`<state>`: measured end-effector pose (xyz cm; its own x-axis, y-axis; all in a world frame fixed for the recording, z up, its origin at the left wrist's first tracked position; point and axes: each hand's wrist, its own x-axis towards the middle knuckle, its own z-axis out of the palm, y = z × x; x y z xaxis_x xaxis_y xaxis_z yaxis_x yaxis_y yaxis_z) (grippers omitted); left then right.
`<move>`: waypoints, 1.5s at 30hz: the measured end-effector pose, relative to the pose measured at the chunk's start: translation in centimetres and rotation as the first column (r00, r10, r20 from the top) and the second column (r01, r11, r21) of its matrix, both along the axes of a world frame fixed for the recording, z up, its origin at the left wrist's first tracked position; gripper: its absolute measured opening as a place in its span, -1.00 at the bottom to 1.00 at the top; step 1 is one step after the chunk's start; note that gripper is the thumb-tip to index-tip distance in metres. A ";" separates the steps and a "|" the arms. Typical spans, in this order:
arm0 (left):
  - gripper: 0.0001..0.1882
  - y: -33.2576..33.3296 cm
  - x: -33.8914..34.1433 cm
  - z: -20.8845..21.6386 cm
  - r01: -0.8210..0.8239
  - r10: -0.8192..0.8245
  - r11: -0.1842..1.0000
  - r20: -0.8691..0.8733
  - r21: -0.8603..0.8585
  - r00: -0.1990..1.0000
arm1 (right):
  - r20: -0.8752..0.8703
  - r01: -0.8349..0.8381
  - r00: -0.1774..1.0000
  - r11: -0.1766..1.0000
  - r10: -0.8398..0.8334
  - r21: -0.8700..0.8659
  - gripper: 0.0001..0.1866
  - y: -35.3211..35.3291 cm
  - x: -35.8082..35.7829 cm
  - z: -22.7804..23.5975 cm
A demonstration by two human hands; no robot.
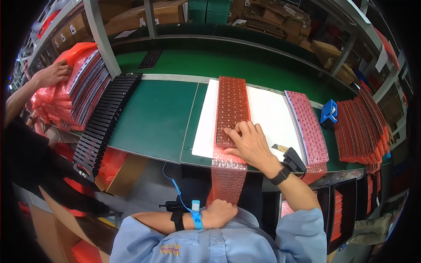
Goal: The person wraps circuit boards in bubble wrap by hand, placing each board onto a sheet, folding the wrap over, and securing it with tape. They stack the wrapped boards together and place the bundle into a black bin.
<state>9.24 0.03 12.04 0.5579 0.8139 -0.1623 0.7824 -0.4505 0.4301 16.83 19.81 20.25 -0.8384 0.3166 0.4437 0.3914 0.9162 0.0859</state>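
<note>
Head view: right of the white sheet, wrapped panels look done; on it, my parted right fingers touch a panel, its bubble-wrap tail unfolded, left fingers' grip unclear.

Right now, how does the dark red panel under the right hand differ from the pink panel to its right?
The dark red panel is deeper in colour; the pink panel is paler. The right hand touches the dark red panel; no hand touches the pink panel. Both show reddish bubble wrap.
</note>
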 end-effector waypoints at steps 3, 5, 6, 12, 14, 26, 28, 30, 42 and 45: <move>-0.69 0.9 0.1 -5.2 -0.105 0.101 0.993 -0.079 -0.052 0.992 | 0.002 -0.032 0.999 0.994 0.032 -0.109 -0.43 -0.1 0.1 0.4; -0.61 2.8 0.2 -11.3 -0.232 0.232 0.973 -0.013 0.017 0.973 | 0.025 -0.018 0.999 0.988 0.022 -0.155 -0.40 -0.1 0.1 0.4; -0.52 4.3 -0.1 -13.2 -0.357 0.354 0.931 0.058 0.069 0.933 | 0.035 -0.012 0.999 0.984 0.018 -0.176 -0.38 -0.1 -0.1 0.4; -0.17 9.2 -0.3 -23.7 -0.458 0.440 0.872 0.134 0.171 0.888 | 0.030 0.022 0.999 0.971 -0.015 -0.237 -0.33 -1.1 -0.9 0.3; -0.28 10.1 1.8 -20.8 -0.270 0.230 0.864 -0.144 -0.425 0.962 | 0.053 0.098 0.995 0.965 -0.088 -0.242 -0.31 -0.5 0.8 -0.1; -0.51 4.9 -1.2 -15.7 0.043 0.034 0.994 0.638 -0.105 0.769 | 0.172 0.151 0.979 0.953 -0.107 -0.264 -0.51 5.6 -12.3 13.6; -0.67 3.8 -7.1 -6.0 0.161 0.024 0.963 0.660 -0.218 0.751 | 0.118 0.182 0.979 0.976 -0.168 -0.116 -0.55 10.7 -17.4 12.8; -0.74 2.0 -14.4 3.7 0.096 0.212 0.923 0.699 -0.374 0.682 | 0.253 0.306 0.931 0.942 -0.265 -0.139 -0.56 13.8 -24.8 11.4; -0.79 2.7 -23.0 6.3 -0.929 0.663 0.105 0.671 0.356 0.332 | -0.203 0.466 0.798 0.795 -0.567 -0.389 -0.38 18.7 -45.5 -1.9; -0.65 2.7 -23.4 6.0 -0.913 0.705 0.156 0.604 0.378 0.371 | -0.067 0.518 0.804 0.751 -0.591 -0.409 -0.32 20.0 -45.1 -2.3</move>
